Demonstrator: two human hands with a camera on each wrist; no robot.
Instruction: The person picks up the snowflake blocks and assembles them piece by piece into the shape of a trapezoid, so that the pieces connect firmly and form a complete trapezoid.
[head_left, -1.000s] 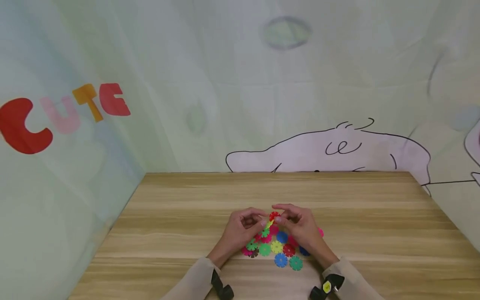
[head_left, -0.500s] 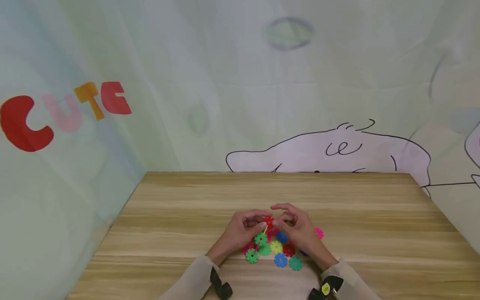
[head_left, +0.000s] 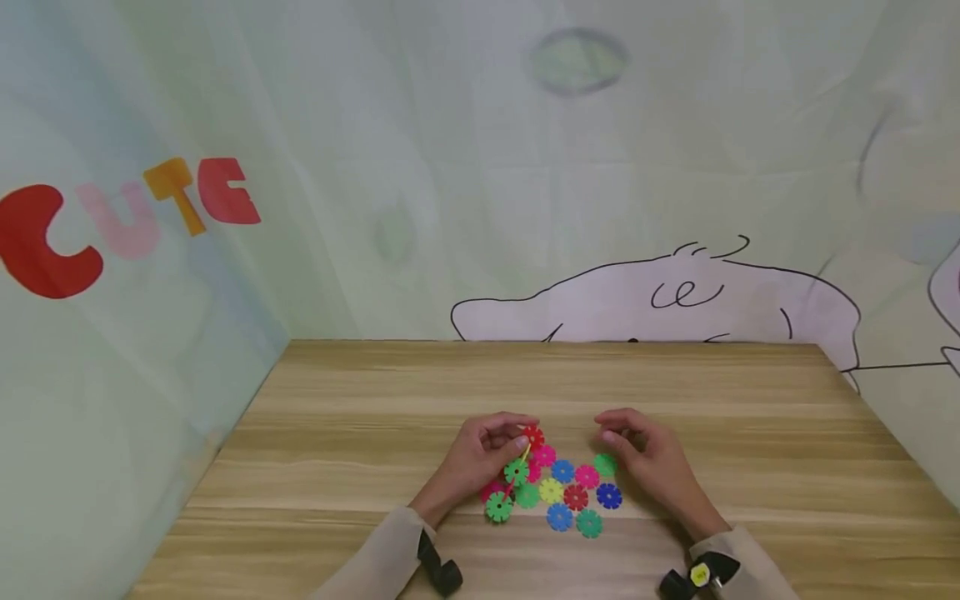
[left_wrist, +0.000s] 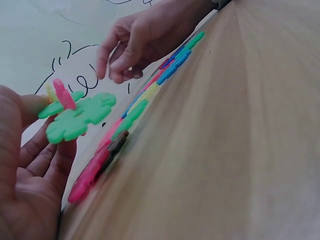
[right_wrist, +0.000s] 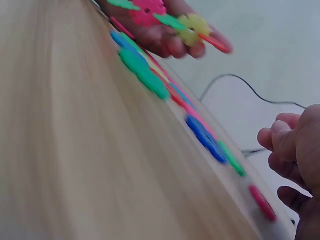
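Note:
My left hand pinches one end of a chain of linked plastic snowflake discs. In the right wrist view the chain runs green, pink disc, green, yellow disc, then red disc at the end. Seen from the left wrist, a green disc hangs nearest the camera, with a pink one slotted upright into it. My right hand is apart from the chain, fingers loosely curled and holding nothing. It is near a loose green disc on the table.
Several loose discs lie flat between the hands on the wooden table, among them a yellow disc, a dark blue disc and a teal disc. A printed cloth backdrop stands behind the table's far edge.
Both hands were together at the chain's red end; the right hand has let go and moved right. The left hand keeps the chain, which hangs a little lower than a second ago.

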